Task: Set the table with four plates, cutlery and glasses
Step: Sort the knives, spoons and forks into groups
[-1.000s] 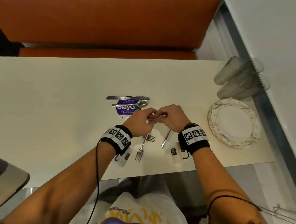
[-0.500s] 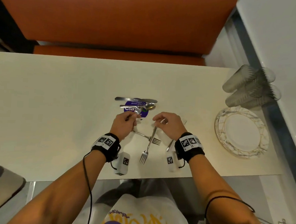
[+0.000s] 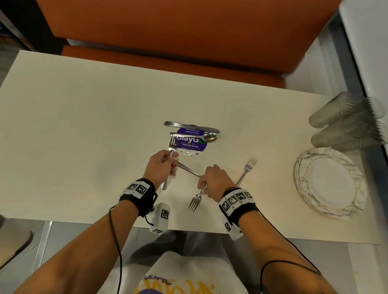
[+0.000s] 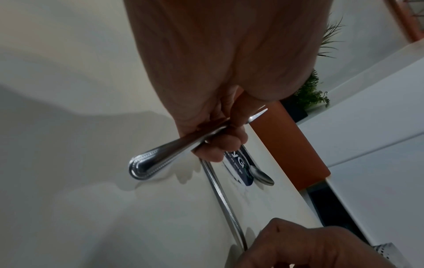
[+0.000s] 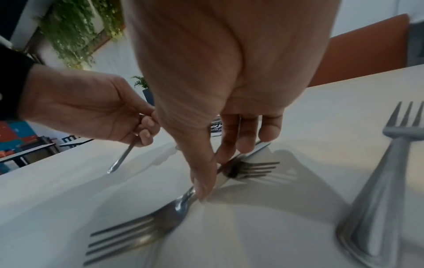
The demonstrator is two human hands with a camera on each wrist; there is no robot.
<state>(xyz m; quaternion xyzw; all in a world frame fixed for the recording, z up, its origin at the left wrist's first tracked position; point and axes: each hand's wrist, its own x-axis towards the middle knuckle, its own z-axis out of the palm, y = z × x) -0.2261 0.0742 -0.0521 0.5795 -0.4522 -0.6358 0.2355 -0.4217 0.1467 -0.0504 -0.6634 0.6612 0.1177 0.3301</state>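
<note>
My left hand (image 3: 163, 165) grips a fork (image 3: 172, 145) by its handle, tines pointing away, just above the white table (image 3: 77, 129); the left wrist view shows its handle (image 4: 160, 156) across my curled fingers. My right hand (image 3: 213, 179) pinches a second fork (image 3: 194, 200) at its neck between thumb and forefinger (image 5: 201, 185), tines toward me. A third fork (image 3: 188, 169) lies between the hands, its tines (image 5: 252, 169) under my right fingers. A fourth fork (image 3: 247, 170) lies right of my right hand. A knife (image 3: 189, 126) and spoon (image 3: 202, 136) lie beyond.
A stack of gold-patterned plates (image 3: 330, 183) sits at the table's right end, with several upturned ribbed glasses (image 3: 349, 123) behind it by the wall. A purple sticker (image 3: 190, 142) lies under the spoon. An orange bench (image 3: 172, 22) runs along the far side.
My hands, together over the forks a second ago, have drawn apart. The left hand has taken one fork up and to the left, tines now pointing away; the right stays on another fork.
</note>
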